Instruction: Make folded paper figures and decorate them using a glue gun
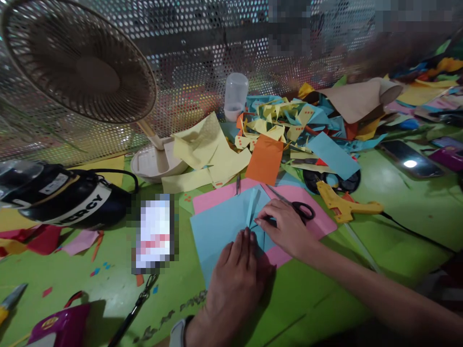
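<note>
A light blue sheet of paper [217,229] lies on a pink sheet [320,214], with a narrow raised fold [251,206] standing near its middle. My left hand [235,272] rests on the blue paper, fingers extended and lying close together below the fold. From the right, my right hand [284,224] pinches with thumb and forefinger at the blue paper just beside the fold. Its fingertips partly cover what they grip. Black-handled scissors [304,210] lie on the pink sheet behind my right hand. Tweezers [238,184] lie at the sheet's back edge.
A yellow glue gun [343,202] with a cord lies on the right. Paper scraps [285,115] pile up at the back, near an orange card [265,159] and a plastic bottle [236,94]. A phone [154,233], dark jug [79,197] and fan [97,74] stand left.
</note>
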`<state>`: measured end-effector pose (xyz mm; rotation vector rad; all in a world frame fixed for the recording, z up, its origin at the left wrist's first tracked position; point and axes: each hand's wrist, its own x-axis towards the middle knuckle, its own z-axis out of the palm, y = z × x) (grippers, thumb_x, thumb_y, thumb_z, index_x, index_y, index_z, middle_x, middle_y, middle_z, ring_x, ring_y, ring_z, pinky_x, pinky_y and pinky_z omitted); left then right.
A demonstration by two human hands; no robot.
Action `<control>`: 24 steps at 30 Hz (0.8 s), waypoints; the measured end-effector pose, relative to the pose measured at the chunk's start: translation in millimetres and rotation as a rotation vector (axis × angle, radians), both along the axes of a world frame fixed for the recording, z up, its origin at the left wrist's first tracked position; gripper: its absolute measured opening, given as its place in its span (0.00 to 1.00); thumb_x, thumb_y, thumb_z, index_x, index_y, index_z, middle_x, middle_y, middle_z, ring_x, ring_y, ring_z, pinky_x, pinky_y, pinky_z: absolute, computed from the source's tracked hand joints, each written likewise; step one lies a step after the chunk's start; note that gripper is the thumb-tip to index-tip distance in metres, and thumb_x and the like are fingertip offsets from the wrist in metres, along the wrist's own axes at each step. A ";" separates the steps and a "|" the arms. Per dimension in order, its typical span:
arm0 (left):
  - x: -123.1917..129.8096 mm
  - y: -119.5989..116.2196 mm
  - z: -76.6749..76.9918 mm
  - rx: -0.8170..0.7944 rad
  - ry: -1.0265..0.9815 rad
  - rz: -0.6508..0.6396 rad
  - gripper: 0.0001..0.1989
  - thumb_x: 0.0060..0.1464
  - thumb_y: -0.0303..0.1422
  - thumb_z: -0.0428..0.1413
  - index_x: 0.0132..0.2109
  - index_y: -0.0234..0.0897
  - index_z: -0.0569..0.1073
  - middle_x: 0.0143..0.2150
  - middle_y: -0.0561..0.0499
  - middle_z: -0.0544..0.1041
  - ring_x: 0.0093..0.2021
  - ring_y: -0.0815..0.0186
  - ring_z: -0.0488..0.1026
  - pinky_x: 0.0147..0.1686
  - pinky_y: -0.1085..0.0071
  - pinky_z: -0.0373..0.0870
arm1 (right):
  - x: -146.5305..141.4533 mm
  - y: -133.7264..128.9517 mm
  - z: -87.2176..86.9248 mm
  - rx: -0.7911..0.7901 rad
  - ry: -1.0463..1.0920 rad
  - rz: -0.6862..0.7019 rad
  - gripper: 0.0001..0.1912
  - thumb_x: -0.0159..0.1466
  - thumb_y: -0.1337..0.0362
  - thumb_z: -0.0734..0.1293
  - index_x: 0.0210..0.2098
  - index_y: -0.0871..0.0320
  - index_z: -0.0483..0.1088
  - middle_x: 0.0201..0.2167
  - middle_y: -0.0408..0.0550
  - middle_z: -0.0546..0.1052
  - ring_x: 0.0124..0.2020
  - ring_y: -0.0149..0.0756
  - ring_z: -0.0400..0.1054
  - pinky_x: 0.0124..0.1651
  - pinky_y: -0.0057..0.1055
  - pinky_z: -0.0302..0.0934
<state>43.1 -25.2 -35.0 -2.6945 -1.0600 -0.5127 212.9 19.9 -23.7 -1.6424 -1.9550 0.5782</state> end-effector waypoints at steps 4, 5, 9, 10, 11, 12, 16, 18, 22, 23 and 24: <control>0.6 0.1 3.2 -0.008 0.035 -0.019 0.21 0.63 0.35 0.46 0.49 0.18 0.73 0.51 0.31 0.75 0.52 0.49 0.74 0.43 0.60 0.73 | -1.7 -0.9 0.3 -0.004 0.007 0.000 0.05 0.63 0.67 0.65 0.30 0.56 0.71 0.32 0.44 0.74 0.39 0.39 0.67 0.46 0.41 0.58; 0.3 0.1 3.6 -0.007 0.046 -0.025 0.21 0.63 0.34 0.46 0.49 0.18 0.73 0.51 0.31 0.75 0.52 0.49 0.73 0.43 0.60 0.73 | -2.1 -1.3 -0.4 0.003 0.007 -0.006 0.05 0.63 0.68 0.65 0.30 0.56 0.71 0.32 0.45 0.74 0.39 0.39 0.67 0.46 0.41 0.58; -1.0 0.1 2.5 -0.007 0.061 -0.025 0.21 0.63 0.34 0.45 0.49 0.19 0.74 0.51 0.32 0.76 0.52 0.49 0.73 0.43 0.60 0.73 | -2.9 -3.4 -4.1 0.042 -0.006 -0.033 0.05 0.63 0.68 0.65 0.30 0.56 0.71 0.33 0.46 0.73 0.39 0.40 0.67 0.47 0.41 0.57; -1.2 0.4 1.7 -0.004 0.057 -0.020 0.21 0.63 0.35 0.45 0.49 0.19 0.73 0.51 0.32 0.76 0.52 0.49 0.73 0.43 0.61 0.73 | -2.9 -3.9 -5.1 0.051 -0.012 -0.037 0.05 0.62 0.68 0.65 0.30 0.56 0.70 0.33 0.46 0.72 0.40 0.40 0.66 0.47 0.41 0.57; -1.2 0.9 1.0 0.000 0.051 -0.017 0.21 0.63 0.35 0.45 0.49 0.19 0.73 0.51 0.32 0.76 0.52 0.50 0.73 0.42 0.61 0.73 | -2.9 -4.4 -6.0 0.060 -0.019 -0.039 0.05 0.62 0.68 0.65 0.30 0.56 0.70 0.33 0.46 0.72 0.40 0.40 0.66 0.47 0.41 0.57; -1.2 1.6 0.3 0.006 0.043 -0.018 0.21 0.63 0.34 0.45 0.49 0.19 0.73 0.51 0.32 0.76 0.51 0.50 0.74 0.42 0.62 0.73 | -2.9 -4.8 -6.8 0.068 -0.025 -0.042 0.04 0.62 0.68 0.65 0.30 0.56 0.70 0.34 0.47 0.72 0.40 0.40 0.66 0.47 0.41 0.57; -0.3 4.2 1.1 -0.014 0.012 -0.004 0.21 0.63 0.37 0.46 0.50 0.21 0.73 0.49 0.34 0.77 0.45 0.53 0.75 0.37 0.63 0.72 | -3.2 -5.8 -8.1 0.090 -0.058 -0.047 0.04 0.63 0.67 0.64 0.30 0.57 0.69 0.34 0.47 0.71 0.41 0.41 0.65 0.47 0.40 0.56; -0.6 4.4 4.0 -0.068 0.011 0.030 0.26 0.62 0.44 0.46 0.53 0.22 0.71 0.50 0.34 0.76 0.45 0.52 0.74 0.37 0.61 0.72 | -3.5 -6.3 -7.6 0.094 -0.082 -0.055 0.04 0.63 0.66 0.64 0.31 0.57 0.68 0.35 0.48 0.71 0.41 0.41 0.64 0.48 0.40 0.56; -4.9 6.6 11.6 -0.207 -0.018 0.043 0.38 0.59 0.56 0.42 0.56 0.22 0.68 0.51 0.33 0.74 0.47 0.50 0.71 0.42 0.56 0.70 | -3.5 -7.6 -6.1 0.084 -0.108 -0.068 0.04 0.63 0.66 0.64 0.31 0.56 0.68 0.36 0.48 0.71 0.42 0.42 0.64 0.46 0.40 0.55; -6.4 8.3 13.3 -0.247 -0.029 0.034 0.39 0.58 0.57 0.41 0.56 0.22 0.68 0.51 0.33 0.74 0.46 0.50 0.70 0.42 0.56 0.70 | -3.5 -7.9 -5.9 0.081 -0.111 -0.070 0.04 0.63 0.66 0.63 0.31 0.56 0.68 0.36 0.48 0.71 0.42 0.42 0.63 0.46 0.40 0.55; -7.8 10.6 14.9 -0.285 -0.040 0.023 0.40 0.57 0.58 0.41 0.55 0.23 0.68 0.50 0.33 0.74 0.46 0.51 0.70 0.42 0.56 0.70 | -3.4 -8.1 -5.9 0.079 -0.113 -0.072 0.04 0.63 0.65 0.63 0.31 0.55 0.68 0.36 0.48 0.71 0.42 0.42 0.63 0.45 0.40 0.55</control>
